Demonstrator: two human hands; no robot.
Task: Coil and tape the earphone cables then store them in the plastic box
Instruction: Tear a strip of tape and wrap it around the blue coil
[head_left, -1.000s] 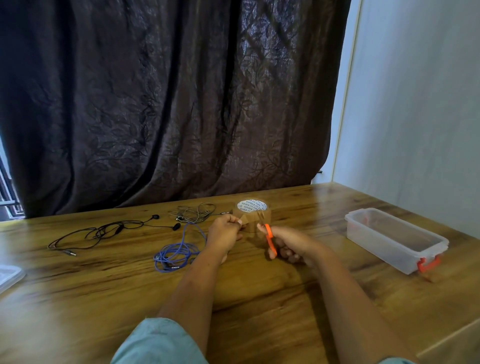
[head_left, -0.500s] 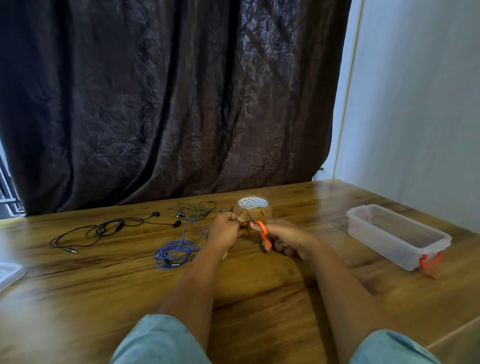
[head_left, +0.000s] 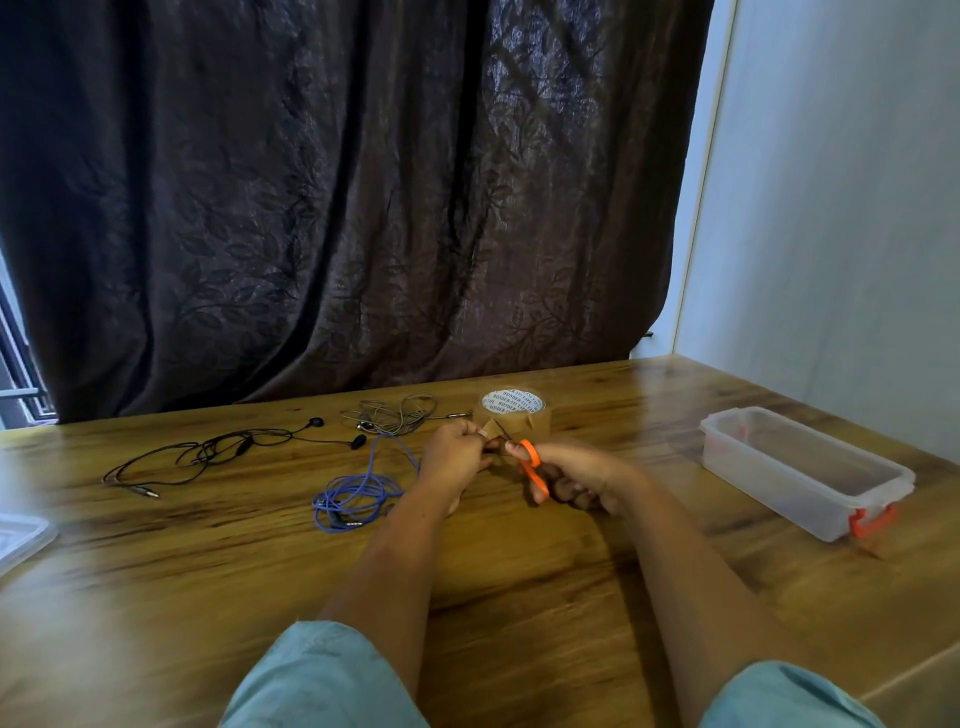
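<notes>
**Hands together at the tape roll, the cutting point hard to read**

Your left hand is curled, its fingertips pinching a short brown strip of tape that leads from the tape roll. The roll lies flat on the wooden table, just behind your hands. Your right hand is wrapped around the scissors. Your fingers hide most of the orange handle's lower loop, and the blades show only as a thin dark line reaching up toward the strip. You cannot tell whether the blades are touching the tape. The two hands sit close together, almost touching.

The blue earphone cable lies in a loose coil just left of your left wrist. One strand runs up and vanishes behind that hand, so you cannot tell where it ends. The black earphones are spread uncoiled farther left. A grey earphone tangle lies near the curtain, just left of the roll, its strands too fine to follow.

The plastic box stands with its lid off, well apart on your right, with an orange latch at its near end. At the left edge, a clear plastic piece is cut off by the frame and blurred. Your sleeves are cropped at the bottom.
</notes>
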